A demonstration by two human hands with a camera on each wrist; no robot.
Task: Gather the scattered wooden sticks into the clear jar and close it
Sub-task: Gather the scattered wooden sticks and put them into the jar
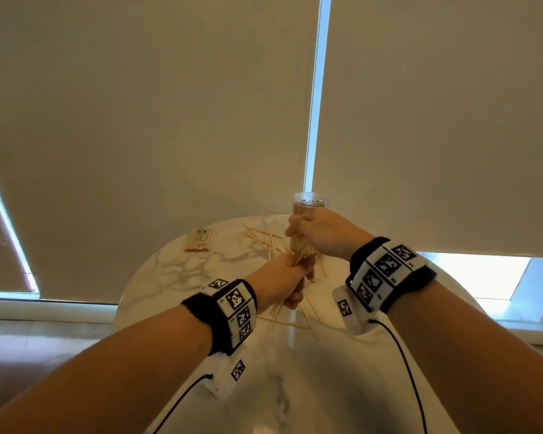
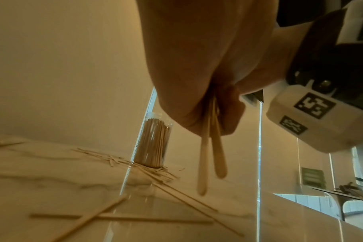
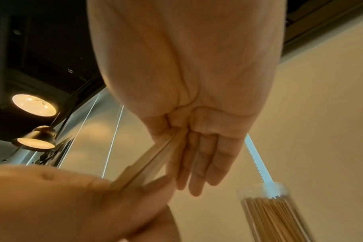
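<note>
Holding: my left hand (image 1: 282, 277) is clenched round a small bundle of wooden sticks (image 2: 209, 147); their lower ends hang free below the fist, above the table (image 1: 201, 270).
Right hand: my right hand (image 1: 323, 233) pinches the upper end of some of that same bundle between thumb and straightened fingers (image 3: 203, 160), close above the left fist and in front of the jar.
Jar: the clear jar (image 2: 153, 142) stands upright at the far side of the table, already packed with sticks almost to its rim. I see no lid on it, and cannot find a lid anywhere.
Loose sticks: more loose sticks (image 2: 122, 217) lie criss-crossed on the marble near me, and another scatter (image 1: 264, 239) lies around the jar's foot.
Packet: a wrapped packet of sticks (image 1: 199, 240) lies off to the left, apart from the rest.
Handling: I judge the sticks very light, thin and stiff, likely to snap if bent and to fan out or slip if gripped at one end only.
Where to hold: mid-length, all ends squared together, then fed in vertically.
Jar risk: tall, narrow and light-looking; I would steady it by the wall while loading.
</note>
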